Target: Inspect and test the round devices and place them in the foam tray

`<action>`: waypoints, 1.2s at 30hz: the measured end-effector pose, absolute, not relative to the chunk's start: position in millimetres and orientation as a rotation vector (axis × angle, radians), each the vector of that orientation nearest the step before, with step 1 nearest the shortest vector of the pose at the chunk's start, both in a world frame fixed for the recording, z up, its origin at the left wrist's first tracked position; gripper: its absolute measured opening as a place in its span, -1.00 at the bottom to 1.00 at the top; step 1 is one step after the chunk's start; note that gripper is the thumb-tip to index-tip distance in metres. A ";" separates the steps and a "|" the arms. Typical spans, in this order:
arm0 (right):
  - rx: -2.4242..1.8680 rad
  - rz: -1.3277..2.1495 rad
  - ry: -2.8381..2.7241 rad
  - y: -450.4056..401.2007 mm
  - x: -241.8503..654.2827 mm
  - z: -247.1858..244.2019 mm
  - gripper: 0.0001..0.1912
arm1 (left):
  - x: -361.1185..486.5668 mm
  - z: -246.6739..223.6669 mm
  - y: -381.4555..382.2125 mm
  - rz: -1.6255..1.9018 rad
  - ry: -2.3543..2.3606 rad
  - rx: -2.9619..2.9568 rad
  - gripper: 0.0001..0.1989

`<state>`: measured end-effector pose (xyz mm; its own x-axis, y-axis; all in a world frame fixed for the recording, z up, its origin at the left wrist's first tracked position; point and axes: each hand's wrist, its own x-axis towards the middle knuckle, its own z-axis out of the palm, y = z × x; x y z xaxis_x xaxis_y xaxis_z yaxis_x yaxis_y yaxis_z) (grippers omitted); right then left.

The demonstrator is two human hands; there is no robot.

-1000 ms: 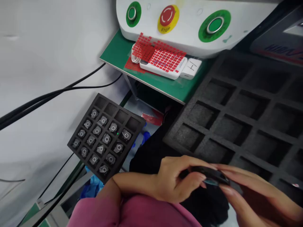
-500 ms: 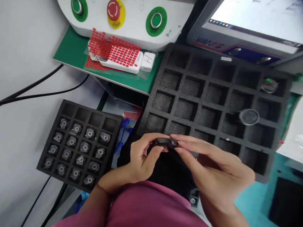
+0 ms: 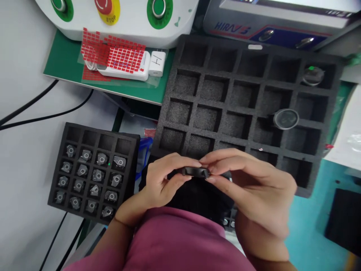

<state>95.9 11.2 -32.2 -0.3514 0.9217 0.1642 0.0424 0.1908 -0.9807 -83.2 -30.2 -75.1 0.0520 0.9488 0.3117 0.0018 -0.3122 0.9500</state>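
A small black watch case (image 3: 195, 172), seen edge-on, is held between both hands in front of my body. My left hand (image 3: 165, 178) pinches its left end between thumb and fingers. At its right end, the thumb and fingertips of my right hand (image 3: 251, 184) close on it. Fingers partly cover both ends. Just beyond the hands lies a large black foam tray (image 3: 194, 99) with square pockets. A round piece with a dark glassy face (image 3: 285, 119) sits tilted on its dividers, and another round clear-looking piece (image 3: 313, 76) rests in a far-right pocket.
On the left, a smaller black tray (image 3: 93, 137) holds several film-wrapped round pieces. A green shelf (image 3: 66, 56) bears a white power strip (image 3: 126, 71), an adapter (image 3: 157, 63) and red sticker sheets (image 3: 126, 54). Behind stand a white button panel (image 3: 129, 19) and a grey machine (image 3: 225, 19).
The camera view has shifted, so the trays and panel appear higher and farther left. Both hands keep hold of the watch case, and my right fingers are more bunched around its end.
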 end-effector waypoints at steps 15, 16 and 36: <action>-0.873 1.079 -1.531 4.0 97.9 -40.0 -0.66 | -75.5 -71.8 -24.2 1.388 0.965 1.384 -0.77; -0.881 1.078 -1.534 4.1 98.3 -39.6 -0.67 | -75.5 -71.2 -24.3 1.378 0.965 1.369 -0.77; -0.927 0.750 -1.813 7.7 106.7 -46.4 -0.84 | -59.9 -54.6 -27.2 1.342 1.148 1.373 -0.71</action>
<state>106.7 7.7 -46.4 -0.2785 0.8435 0.4593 0.2729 0.5280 -0.8042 -59.9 -27.2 -54.6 -0.0086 0.9814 0.1920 0.0382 -0.1915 0.9807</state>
